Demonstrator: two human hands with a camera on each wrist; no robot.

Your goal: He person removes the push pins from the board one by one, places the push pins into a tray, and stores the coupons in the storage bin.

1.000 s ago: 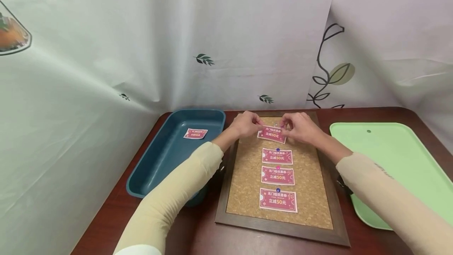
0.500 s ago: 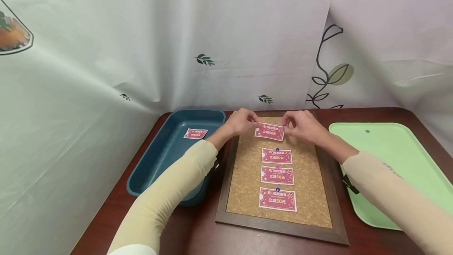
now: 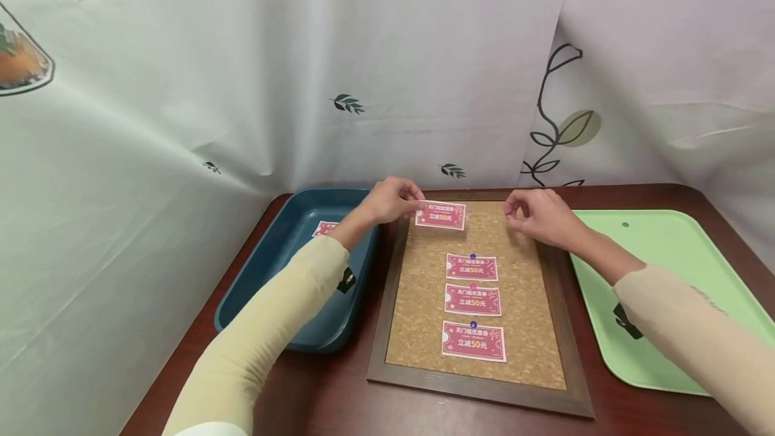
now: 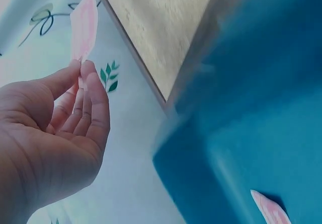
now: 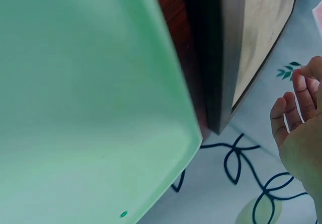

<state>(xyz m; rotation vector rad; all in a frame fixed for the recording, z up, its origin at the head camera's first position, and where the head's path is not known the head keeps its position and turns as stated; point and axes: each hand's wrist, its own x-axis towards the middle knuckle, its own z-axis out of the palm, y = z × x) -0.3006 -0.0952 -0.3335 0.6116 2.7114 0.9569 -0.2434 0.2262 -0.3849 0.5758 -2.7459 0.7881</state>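
Counting the coupons in sight, we find five, and they stand at different stages. Three are pinned in a column on the cork board (image 3: 418, 315): the upper coupon (image 3: 472, 269) and the lower coupon (image 3: 473, 343) each under a blue pin, the middle coupon (image 3: 473, 301) under a pink one. Our left hand (image 3: 385, 200) has the held coupon (image 3: 440, 216) by its left edge, thumb and index finger pinched on the paper, the other fingers loosely bent. That coupon hangs over the upper part of the board, looking lifted off the cork, with no pin that we can make out in it. The last, the loose coupon (image 3: 325, 228), lies in the blue bin (image 3: 272, 258), partly hidden behind our left arm.

Our right hand (image 3: 541, 217) is apart from the held coupon, above the board's upper right, thumb and index tips brought together (there may be a pin between them, but it is too small to tell). Beyond it sits the green tray (image 3: 642, 281), beside the board.

So we judge the work to be partway: two coupons off the board, three fixed to it. The held one is unsettled, neither pinned nor laid down, and by our reading placing it remains to be done.
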